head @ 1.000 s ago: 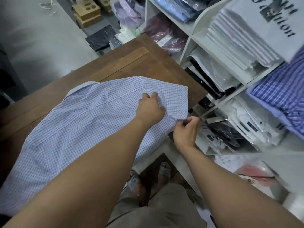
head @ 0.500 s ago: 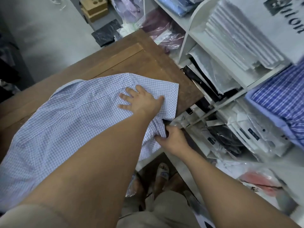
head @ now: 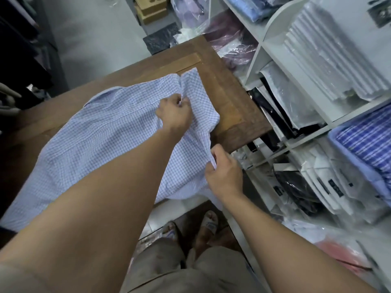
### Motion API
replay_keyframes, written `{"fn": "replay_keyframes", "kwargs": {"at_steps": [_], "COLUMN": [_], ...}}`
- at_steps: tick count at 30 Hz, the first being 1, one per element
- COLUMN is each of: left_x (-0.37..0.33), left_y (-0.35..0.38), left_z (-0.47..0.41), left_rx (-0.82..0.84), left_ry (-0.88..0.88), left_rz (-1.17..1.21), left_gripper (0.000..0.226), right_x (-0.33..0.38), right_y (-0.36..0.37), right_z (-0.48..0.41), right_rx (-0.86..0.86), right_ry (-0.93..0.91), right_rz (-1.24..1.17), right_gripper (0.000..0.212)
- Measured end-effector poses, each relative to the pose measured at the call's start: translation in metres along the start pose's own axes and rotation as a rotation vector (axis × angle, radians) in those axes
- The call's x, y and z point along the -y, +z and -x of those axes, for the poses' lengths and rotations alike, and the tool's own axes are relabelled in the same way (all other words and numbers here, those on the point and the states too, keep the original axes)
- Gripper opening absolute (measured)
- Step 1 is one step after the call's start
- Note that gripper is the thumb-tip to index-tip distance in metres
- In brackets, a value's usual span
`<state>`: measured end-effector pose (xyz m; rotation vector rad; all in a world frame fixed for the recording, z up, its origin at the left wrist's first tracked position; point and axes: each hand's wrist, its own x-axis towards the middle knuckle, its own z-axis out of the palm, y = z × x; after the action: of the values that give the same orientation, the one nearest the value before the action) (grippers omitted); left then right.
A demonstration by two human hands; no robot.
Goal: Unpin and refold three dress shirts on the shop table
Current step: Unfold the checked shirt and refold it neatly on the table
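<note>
A pale blue checked dress shirt (head: 101,140) lies spread across the brown wooden table (head: 230,106), its lower part hanging over the near edge. My left hand (head: 174,114) pinches a raised fold of the shirt's cloth near its far right end. My right hand (head: 223,172) pinches the shirt's edge just off the table's near right corner, pulling a strip of cloth taut between the two hands. No pins are visible.
White shelving (head: 264,45) stands close on the right, packed with bagged shirts (head: 330,60) and a blue striped stack (head: 368,144). Bagged garments (head: 232,45) lie past the table's far corner, a cardboard box (head: 151,9) on the floor beyond. My sandalled feet (head: 208,225) stand below.
My left hand went from lying flat on the shirt to pinching up a fold farther away. My right hand moved from under the shirt's corner to gripping its edge, lifting the cloth.
</note>
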<state>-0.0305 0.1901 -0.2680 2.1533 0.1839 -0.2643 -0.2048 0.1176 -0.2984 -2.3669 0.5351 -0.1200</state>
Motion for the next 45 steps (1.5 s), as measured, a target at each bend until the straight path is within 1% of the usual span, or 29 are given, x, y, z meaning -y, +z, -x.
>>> {"fn": "replay_keyframes", "kwargs": {"at_steps": [2, 3, 4, 6, 7, 8, 10, 12, 13, 14, 15, 16, 17, 18, 20, 21, 22, 24, 26, 28, 30, 32, 33, 35, 36, 37, 40, 42, 45], "left_x": [0.000, 0.000, 0.001, 0.006, 0.011, 0.014, 0.026, 0.036, 0.039, 0.038, 0.039, 0.039, 0.038, 0.036, 0.037, 0.040, 0.043, 0.051, 0.055, 0.056, 0.052, 0.045, 0.043, 0.043, 0.043, 0.044, 0.043, 0.042, 0.038], "left_y": [-0.014, -0.022, -0.030, -0.048, -0.057, -0.065, -0.080, -0.089, -0.094, -0.098, -0.101, -0.103, -0.105, -0.106, -0.105, -0.105, -0.107, -0.113, -0.119, -0.121, -0.119, -0.112, -0.106, -0.097, -0.094, -0.092, -0.093, -0.094, -0.094], "left_z": [0.003, 0.003, 0.002, 0.000, -0.001, 0.002, 0.005, 0.010, 0.012, 0.014, 0.012, 0.011, 0.010, 0.014, 0.014, 0.013, 0.011, 0.010, 0.014, 0.022, 0.029, 0.030, 0.030, 0.030, 0.031, 0.032, 0.037, 0.037, 0.040], "left_rx": [0.036, 0.047, 0.061, 0.131, 0.154, 0.131, 0.012, -0.101, -0.107, -0.073, -0.042, -0.019, 0.012, 0.008, -0.011, -0.036, -0.060, -0.084, -0.080, -0.106, -0.153, -0.049, 0.039, 0.180, 0.223, 0.251, 0.290, 0.266, 0.226], "left_ry": [-0.025, -0.071, -0.125, -0.237, -0.296, -0.365, -0.535, -0.602, -0.607, -0.593, -0.574, -0.548, -0.519, -0.480, -0.387, -0.365, -0.358, -0.356, -0.265, -0.066, 0.163, 0.385, 0.481, 0.574, 0.560, 0.518, 0.347, 0.190, -0.009], "left_rz": [0.288, 0.433, 0.571, 0.821, 0.892, 0.935, 1.057, 1.176, 1.181, 1.134, 1.089, 0.999, 0.851, 0.674, 0.374, 0.296, 0.278, 0.316, 0.267, 0.007, -0.390, -0.636, -0.704, -0.768, -0.788, -0.823, -1.001, -0.989, -0.889], "left_gripper": [0.022, 0.016, 0.018, 0.052, 0.065, 0.071, 0.064, 0.041, 0.037, 0.048, 0.071, 0.093, 0.103, 0.097, 0.049, 0.031, 0.023, 0.025, 0.033, 0.047, 0.064, 0.073, 0.071, 0.051, 0.040, 0.037, 0.038, 0.032, 0.047], "right_x": [0.009, 0.013, 0.017, 0.024, 0.028, 0.032, 0.035, 0.037, 0.038, 0.038, 0.038, 0.038, 0.038, 0.038, 0.038, 0.039, 0.039, 0.041, 0.041, 0.041, 0.041, 0.041, 0.042, 0.042, 0.041, 0.040, 0.036, 0.033, 0.031], "right_y": [-0.001, -0.001, 0.001, 0.001, 0.001, 0.000, 0.000, 0.000, 0.000, 0.000, 0.000, 0.001, 0.001, 0.001, 0.003, 0.004, 0.006, 0.008, 0.008, 0.008, 0.008, 0.007, 0.007, 0.007, 0.007, 0.007, 0.005, 0.005, 0.007], "right_z": [-0.002, -0.003, -0.004, -0.005, -0.004, -0.004, -0.001, 0.003, 0.005, 0.006, 0.006, 0.006, 0.005, 0.005, 0.003, 0.003, 0.003, 0.005, 0.009, 0.012, 0.012, 0.012, 0.010, 0.008, 0.007, 0.006, 0.008, 0.010, 0.011], "right_rx": [-0.061, -0.081, -0.100, -0.110, -0.064, 0.006, 0.172, 0.248, 0.274, 0.305, 0.337, 0.371, 0.407, 0.441, 0.481, 0.482, 0.477, 0.457, 0.435, 0.418, 0.411, 0.428, 0.439, 0.468, 0.482, 0.490, 0.442, 0.368, 0.262], "right_ry": [-0.081, -0.110, -0.134, -0.196, -0.212, -0.206, -0.159, -0.177, -0.195, -0.215, -0.241, -0.261, -0.271, -0.266, -0.234, -0.219, -0.200, -0.161, -0.140, -0.140, -0.160, -0.192, -0.210, -0.226, -0.227, -0.230, -0.242, -0.200, -0.060], "right_rz": [0.103, 0.145, 0.185, 0.274, 0.327, 0.375, 0.467, 0.555, 0.577, 0.589, 0.605, 0.625, 0.647, 0.662, 0.677, 0.678, 0.671, 0.634, 0.601, 0.599, 0.608, 0.646, 0.667, 0.694, 0.699, 0.698, 0.610, 0.467, 0.254], "right_gripper": [0.021, 0.029, 0.037, 0.050, 0.053, 0.054, 0.054, 0.055, 0.057, 0.062, 0.067, 0.072, 0.075, 0.076, 0.078, 0.079, 0.080, 0.081, 0.081, 0.090, 0.103, 0.111, 0.111, 0.108, 0.105, 0.101, 0.078, 0.064, 0.048]}}
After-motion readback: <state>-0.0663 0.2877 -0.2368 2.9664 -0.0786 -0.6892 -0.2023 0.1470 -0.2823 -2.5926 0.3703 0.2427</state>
